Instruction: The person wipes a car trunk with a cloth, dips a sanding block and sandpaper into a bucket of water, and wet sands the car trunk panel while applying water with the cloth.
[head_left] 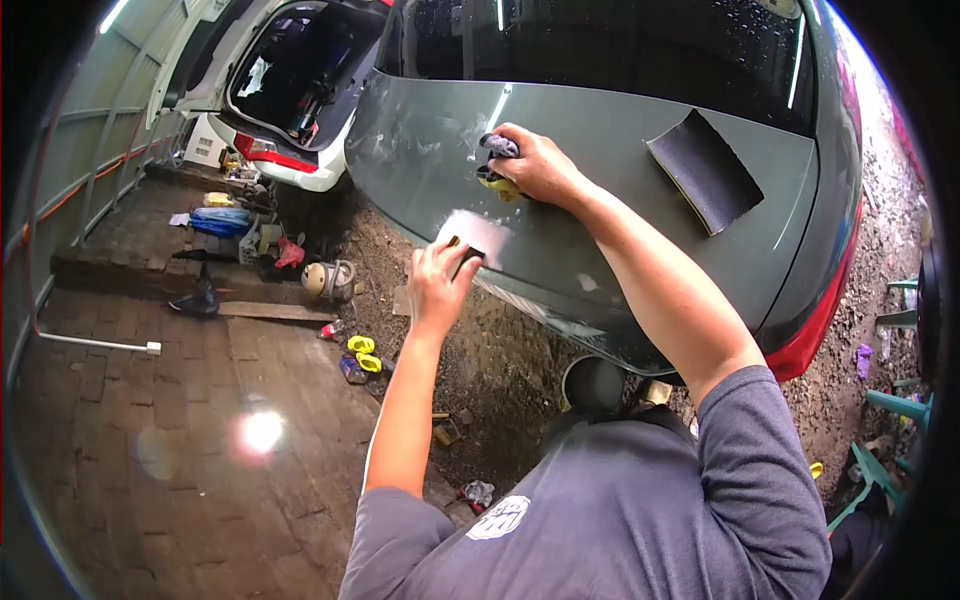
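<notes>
My left hand (436, 290) is closed on a small folded piece of dark sandpaper (468, 260) with a yellowish back. It rests at the lower edge of a whitish patch (475, 228) on the grey-green car panel (600, 150). Farther up the panel, my right hand (545, 170) grips a bunched grey and yellow cloth (497, 165); whether the cloth touches the paint I cannot tell. A larger curled sheet of dark sandpaper (705, 175) lies on the panel, to the right of my right forearm.
A white car (320, 175) with its tailgate raised stands at the upper left. On the ground are a compressor-like tank (325, 281), yellow clogs (365, 352), a wooden plank (275, 311) and a blue bundle (220, 221). A round dark bucket (592, 382) sits below the bumper. Green plastic chairs (898, 405) stand at right.
</notes>
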